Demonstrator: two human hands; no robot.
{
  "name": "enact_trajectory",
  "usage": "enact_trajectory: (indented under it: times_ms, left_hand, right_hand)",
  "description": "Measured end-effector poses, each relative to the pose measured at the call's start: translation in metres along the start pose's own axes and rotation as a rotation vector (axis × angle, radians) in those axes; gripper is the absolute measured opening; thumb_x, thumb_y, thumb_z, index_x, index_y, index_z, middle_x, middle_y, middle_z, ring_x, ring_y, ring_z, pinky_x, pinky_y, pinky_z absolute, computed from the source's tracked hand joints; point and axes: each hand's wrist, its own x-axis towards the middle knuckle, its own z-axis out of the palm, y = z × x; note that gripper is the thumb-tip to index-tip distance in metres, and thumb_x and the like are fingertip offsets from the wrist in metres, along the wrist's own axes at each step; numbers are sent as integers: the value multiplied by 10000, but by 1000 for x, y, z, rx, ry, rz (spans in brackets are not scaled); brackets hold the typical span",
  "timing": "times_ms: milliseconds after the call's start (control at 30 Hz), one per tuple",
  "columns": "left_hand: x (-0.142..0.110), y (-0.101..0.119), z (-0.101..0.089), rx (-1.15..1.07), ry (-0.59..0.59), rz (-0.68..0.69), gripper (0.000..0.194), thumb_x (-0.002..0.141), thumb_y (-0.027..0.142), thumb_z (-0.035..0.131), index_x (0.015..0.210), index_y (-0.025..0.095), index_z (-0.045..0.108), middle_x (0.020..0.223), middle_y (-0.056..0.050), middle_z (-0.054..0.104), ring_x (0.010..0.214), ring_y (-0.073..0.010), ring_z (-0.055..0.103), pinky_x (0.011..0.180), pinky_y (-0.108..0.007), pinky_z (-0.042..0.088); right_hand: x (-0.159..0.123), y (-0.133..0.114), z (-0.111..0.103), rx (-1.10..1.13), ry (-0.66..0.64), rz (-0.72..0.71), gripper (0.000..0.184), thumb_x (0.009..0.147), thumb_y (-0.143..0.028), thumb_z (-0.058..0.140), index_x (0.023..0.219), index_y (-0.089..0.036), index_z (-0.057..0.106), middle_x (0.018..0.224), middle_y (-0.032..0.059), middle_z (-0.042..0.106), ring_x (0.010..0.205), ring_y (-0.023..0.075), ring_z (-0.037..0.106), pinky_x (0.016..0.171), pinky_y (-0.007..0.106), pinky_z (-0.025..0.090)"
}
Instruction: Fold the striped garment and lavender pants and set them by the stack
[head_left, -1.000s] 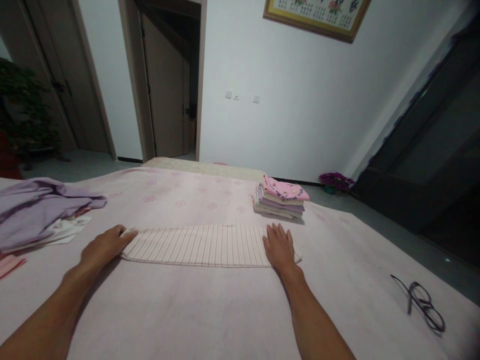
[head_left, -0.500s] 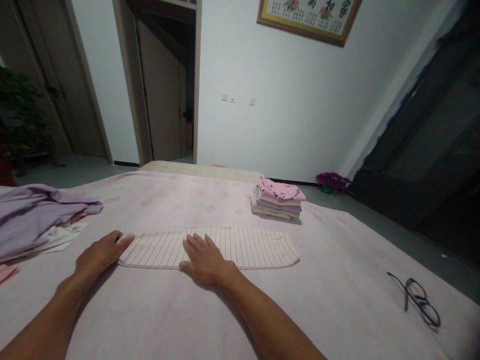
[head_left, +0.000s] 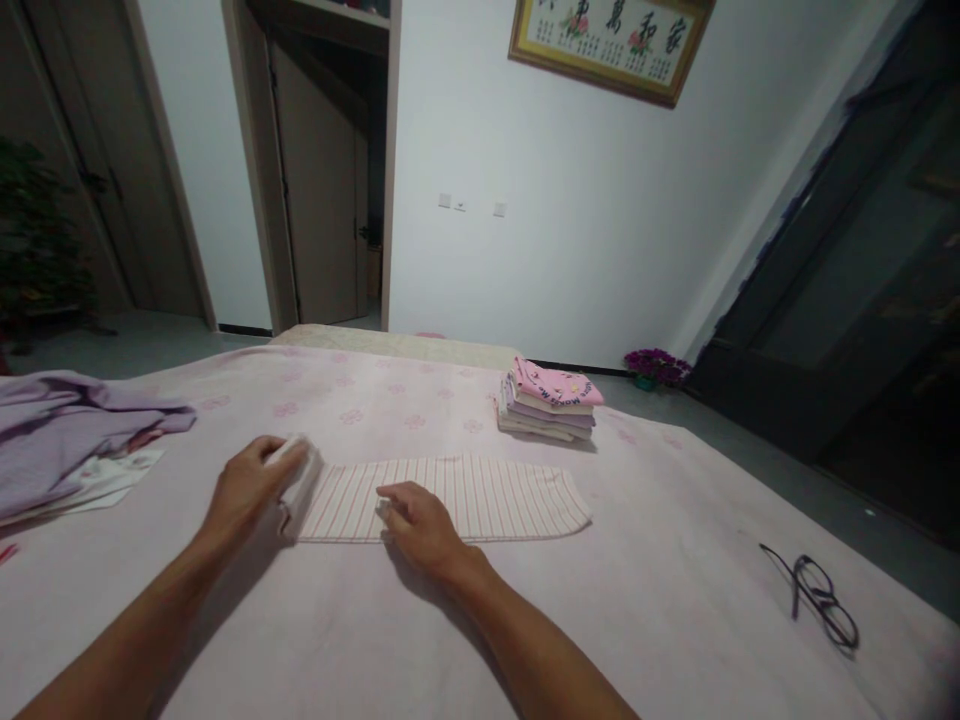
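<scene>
A long, flat strip of folded clothing with pink and cream stripes, a striped garment (head_left: 487, 500), lies across the bed in front of me. My left hand (head_left: 259, 480) pinches its left end and holds that end raised off the sheet, bent up and slightly blurred. Over the middle of the strip is my right hand (head_left: 424, 525), its fingers curled in toward the thumb. A small whitish bit shows between those fingertips; whether it is cloth in the grip I cannot tell. The garment's rounded right end rests flat.
A neat stack of folded clothes (head_left: 547, 400), pink on top, stands beyond the strip. Rumpled purple clothing (head_left: 75, 430) lies at the left. Black-framed glasses (head_left: 821, 600) rest at the right on the pink sheet (head_left: 675, 560).
My left hand has moved right and up, lifting the garment's left end. My right hand, flat with fingers stretched before, has curled its fingers.
</scene>
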Motion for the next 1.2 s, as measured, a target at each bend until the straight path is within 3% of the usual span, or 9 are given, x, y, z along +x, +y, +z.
enact_trajectory:
  times_ms: [67,133,267,467,633,733,833,967,1200]
  left_hand:
    - [-20,22,24,-118,-76,21,409,788,593,604,940,215,638,822,-9,688,714,-205,639,605,-278,460]
    - [-39,36,48,-189,-194,54,410,758,581,640,950,219,630,737,9,647,614,-186,603,536,-270,432]
    - [-62,40,78,-385,-423,80,452,719,519,703,1035,203,630,749,-24,655,660,-202,638,597,-305,468]
    - [-70,39,74,-491,-500,-4,434,791,503,625,1103,208,564,795,-30,684,674,-178,639,638,-309,481]
    - [-75,48,69,-561,-497,-69,509,746,546,670,1113,215,550,764,-24,676,683,-191,661,613,-303,500]
    - [-76,52,66,-569,-456,-33,515,787,529,639,1175,211,524,792,-21,658,666,-176,650,609,-304,510]
    - [-75,49,62,-524,-312,61,469,853,492,584,1227,218,520,952,-46,653,773,-176,670,701,-325,544]
    - [-71,36,59,-444,-158,169,411,902,451,533,1240,217,539,1118,-78,657,1022,-220,657,883,-389,546]
    - [-75,22,68,-223,-172,376,319,962,382,454,1194,210,590,1187,-92,670,1074,-225,649,912,-408,561]
  right_hand:
    - [2,-2,6,347,57,179,384,885,-362,598,1231,-203,645,1166,95,698,973,193,672,836,355,540]
    - [3,-6,8,636,59,310,455,839,-430,648,1224,-189,636,1107,96,695,790,162,674,645,291,539]
    - [0,-16,2,776,12,284,410,807,-478,665,1057,-155,701,907,68,702,652,123,620,566,233,491]
    - [2,-14,0,744,-10,319,387,783,-515,666,903,-148,650,757,24,650,602,122,606,512,220,492]
    - [9,-15,10,688,79,362,367,726,-482,716,868,-161,608,667,-27,577,458,93,524,398,203,427]
    - [11,-19,7,676,162,339,335,700,-397,705,920,-148,659,689,-17,601,481,83,494,404,188,398]
    - [12,-23,-14,646,228,296,406,670,-341,640,1020,-144,703,767,14,666,572,108,534,447,190,405]
    - [10,-24,-65,608,325,272,451,638,-323,589,1033,-151,723,806,27,704,625,130,571,465,195,398]
    - [-15,-2,-141,565,504,283,495,599,-318,599,1039,-126,720,643,-20,630,505,101,489,422,197,363]
